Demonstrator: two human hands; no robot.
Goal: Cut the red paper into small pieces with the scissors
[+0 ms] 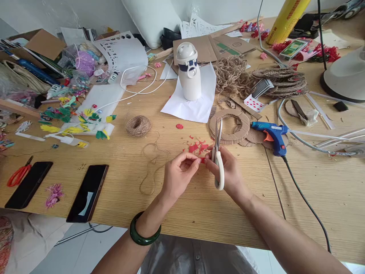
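Head view: left hand (180, 172) is pinching a red piece (203, 160) between thumb and finger, just left of the scissors. Right hand (229, 171) is grasping white-handled scissors (219, 169), blades pointing away and slightly parted, seemingly tucked in so its thumb is also steadying the red piece. Red scraps (194, 148) are lying just beyond, probably being offcuts. Glue gun (278, 131) is lying right of the hands, likely for easy reach. White paper (174, 109) is sitting under the bottle (191, 84), maybe shielding the table (234, 224).

Counting: one held red piece, two scissors including the red-handled pair (19, 176), two phones (87, 194), one glue gun, one bottle, one twine ball (138, 131). Scraps are overlapping; can't count.
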